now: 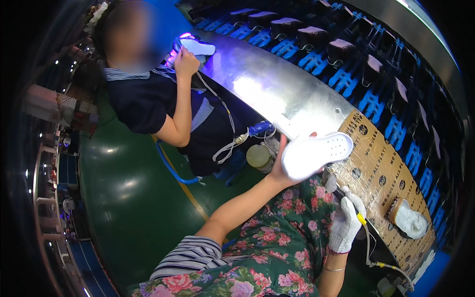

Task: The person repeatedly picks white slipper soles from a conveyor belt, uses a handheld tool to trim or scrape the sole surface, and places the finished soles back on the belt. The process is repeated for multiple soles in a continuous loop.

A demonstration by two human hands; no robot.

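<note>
My bare left hand (280,169) holds up a white shoe sole (309,157), fingers around its edge and thumb side showing. The sole's narrower end has several small holes and points to the right. Below and to the right of it, my right hand (345,225), in a white knitted glove, is closed on a slim dark-handled brush (339,192) with a pale, bushy-looking tip. A hose with yellow tape runs down from the brush. Its tip is close below the sole, seemingly apart from it.
A metal bench (284,84) is partly covered with printed brown sheeting (368,168). A tan and white shoe piece (409,220) lies there. Behind runs a rack of dark shoe parts on blue holders (368,101). At left a co-worker (148,106) holds another white sole (199,47) under purple light.
</note>
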